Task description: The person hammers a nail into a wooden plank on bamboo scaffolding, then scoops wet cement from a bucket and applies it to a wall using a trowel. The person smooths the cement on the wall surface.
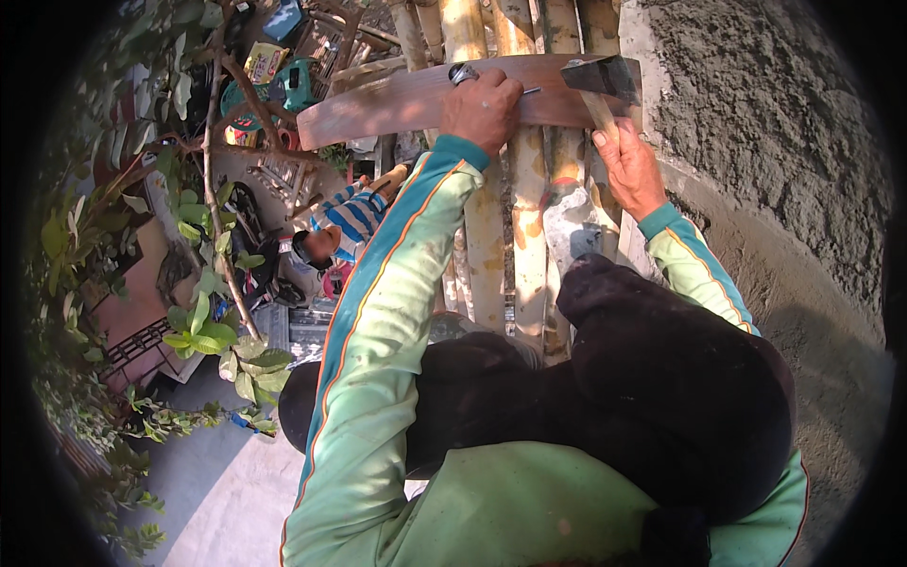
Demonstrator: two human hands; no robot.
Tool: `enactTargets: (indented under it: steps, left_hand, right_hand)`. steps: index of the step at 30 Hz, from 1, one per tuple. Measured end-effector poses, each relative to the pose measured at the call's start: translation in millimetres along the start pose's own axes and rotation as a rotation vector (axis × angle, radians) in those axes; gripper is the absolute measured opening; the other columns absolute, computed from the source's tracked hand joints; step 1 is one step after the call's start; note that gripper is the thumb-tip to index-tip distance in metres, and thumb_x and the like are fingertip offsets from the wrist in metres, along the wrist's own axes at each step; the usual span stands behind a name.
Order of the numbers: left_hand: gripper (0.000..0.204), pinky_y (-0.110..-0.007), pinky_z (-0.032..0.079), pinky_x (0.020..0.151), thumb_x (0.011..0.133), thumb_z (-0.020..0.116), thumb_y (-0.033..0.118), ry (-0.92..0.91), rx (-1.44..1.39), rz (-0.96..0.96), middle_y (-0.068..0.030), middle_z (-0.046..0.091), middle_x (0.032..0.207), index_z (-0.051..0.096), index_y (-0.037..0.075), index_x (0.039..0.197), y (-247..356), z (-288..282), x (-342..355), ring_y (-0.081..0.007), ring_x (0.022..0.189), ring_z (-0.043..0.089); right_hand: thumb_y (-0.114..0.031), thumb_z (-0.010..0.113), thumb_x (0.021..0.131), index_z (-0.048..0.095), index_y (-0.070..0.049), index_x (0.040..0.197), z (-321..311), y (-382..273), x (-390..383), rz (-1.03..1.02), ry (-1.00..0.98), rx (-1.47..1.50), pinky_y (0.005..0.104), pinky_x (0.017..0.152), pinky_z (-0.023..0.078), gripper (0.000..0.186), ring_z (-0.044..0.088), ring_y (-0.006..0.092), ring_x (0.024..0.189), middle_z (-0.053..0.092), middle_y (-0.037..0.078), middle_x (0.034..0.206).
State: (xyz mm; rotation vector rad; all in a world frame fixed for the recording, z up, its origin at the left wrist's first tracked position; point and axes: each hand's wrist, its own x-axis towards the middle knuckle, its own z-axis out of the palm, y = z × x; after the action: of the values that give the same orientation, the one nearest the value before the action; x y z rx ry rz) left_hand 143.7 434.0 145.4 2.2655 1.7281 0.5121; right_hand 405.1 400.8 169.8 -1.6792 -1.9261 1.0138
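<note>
A long reddish-brown wooden plank (378, 106) lies crosswise over the bamboo poles in front of me. My left hand (480, 111) rests on its middle with the fingers curled. A thin dark rod (532, 91) pokes out on the thumb side of that hand, and a shiny metal piece (463, 74) shows at its far left edge. My right hand (631, 170) is closed round the wooden handle of a hatchet (600, 77). The dark, wide head of the hatchet is over the plank's right end.
Bamboo poles (485, 236) run away from me, side by side, beneath the plank. A rough cement wall (765, 123) rises on the right. Leafy branches (203, 326) hang at left. Far below are another person in a striped shirt (364, 215) and a pale floor (217, 472).
</note>
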Motion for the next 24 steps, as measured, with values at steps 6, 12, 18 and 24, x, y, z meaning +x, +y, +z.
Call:
enactTargets:
  steps: [6,12,18,24]
  left_hand:
    - [0.011,-0.046,0.057,0.070,0.086,0.071,0.019,0.001,0.006,-0.006,-0.0045,0.067,0.095,0.072,0.018,0.096,-1.7,0.8,-0.1,-0.0316,0.083,0.070]
    - [0.010,-0.046,0.057,0.071,0.085,0.071,0.019,-0.023,0.001,-0.005,-0.0040,0.067,0.095,0.071,0.018,0.096,0.3,-0.2,2.1,-0.0311,0.085,0.070]
    - [0.008,-0.047,0.057,0.069,0.086,0.070,0.019,0.005,0.015,0.004,-0.0041,0.067,0.094,0.071,0.018,0.094,-3.5,3.0,-0.5,-0.0311,0.084,0.069]
    - [0.006,-0.046,0.056,0.067,0.087,0.068,0.019,0.030,-0.018,0.026,-0.0047,0.067,0.094,0.070,0.017,0.093,2.1,4.6,4.6,-0.0313,0.082,0.069]
  right_hand:
    - [-0.036,0.058,0.105,0.053,-0.005,0.122,6.9,-3.5,1.9,-0.034,-0.037,-0.047,0.0559,0.072,0.049,0.035,0.064,0.0518,0.088,0.068,0.028,0.090]
    - [-0.035,0.057,0.105,0.052,-0.005,0.120,12.9,2.8,6.3,-0.009,-0.161,-0.197,0.0554,0.074,0.050,0.033,0.065,0.0514,0.092,0.069,0.027,0.096]
    - [-0.032,0.058,0.105,0.054,-0.005,0.122,-13.3,-29.5,1.1,-0.016,-0.044,-0.001,0.0486,0.075,0.052,0.033,0.066,0.0467,0.089,0.068,0.025,0.093]
    - [-0.029,0.057,0.107,0.052,-0.001,0.121,-9.7,-17.4,-5.6,-0.137,0.105,0.104,0.0423,0.070,0.050,0.031,0.064,0.0336,0.078,0.064,0.019,0.089]
